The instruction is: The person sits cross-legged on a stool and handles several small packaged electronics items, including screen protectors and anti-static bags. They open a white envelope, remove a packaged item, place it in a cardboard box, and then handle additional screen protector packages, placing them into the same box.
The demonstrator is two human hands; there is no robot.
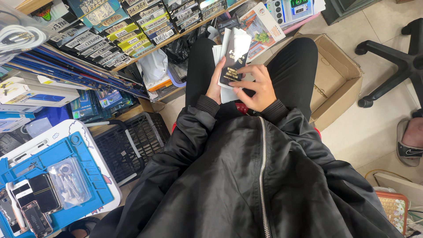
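I look down at my lap, black jacket and black trousers. Both hands hold a stack of flat packets (232, 55), white ones with a black printed packet on top. My left hand (215, 86) grips the stack's left edge from behind. My right hand (257, 86) wraps around the lower right side, with the thumb pressed on the black packet's face. The stack stands tilted upright above my knees.
An open cardboard box (337, 81) sits on the floor at right, beside an office chair base (392, 61). Shelves of labelled boxes (128, 28) fill the left. A blue work mat (53, 176) with phones (35, 202) lies lower left, next to a black crate (128, 145). Someone's sandalled foot (412, 141) is at far right.
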